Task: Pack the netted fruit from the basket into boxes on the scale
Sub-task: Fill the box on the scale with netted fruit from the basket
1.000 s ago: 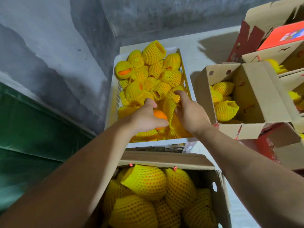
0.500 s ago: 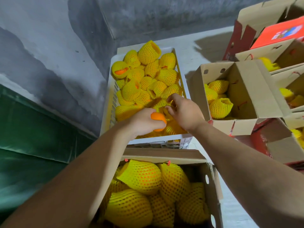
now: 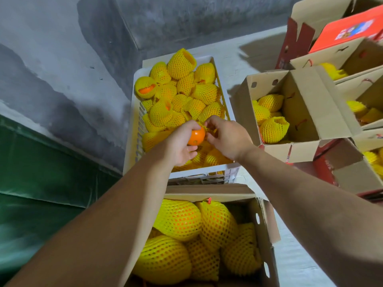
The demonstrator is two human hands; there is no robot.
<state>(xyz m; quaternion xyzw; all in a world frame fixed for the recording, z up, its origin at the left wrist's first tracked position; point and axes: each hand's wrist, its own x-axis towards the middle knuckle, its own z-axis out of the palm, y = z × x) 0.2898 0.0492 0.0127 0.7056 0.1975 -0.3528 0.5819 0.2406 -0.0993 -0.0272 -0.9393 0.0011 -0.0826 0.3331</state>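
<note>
The left hand (image 3: 179,141) grips a bare orange (image 3: 196,136) above the near end of the white basket (image 3: 130,141); the right hand (image 3: 227,137), fingers curled, pinches a yellow net (image 3: 207,128) just beside the orange; the basket is heaped with netted fruit (image 3: 182,96); the nearest box (image 3: 267,241), below the hands, is almost full of netted fruit; a second box (image 3: 300,104) to the right of the basket holds a few; more boxes (image 3: 356,59) stand beyond it.
</note>
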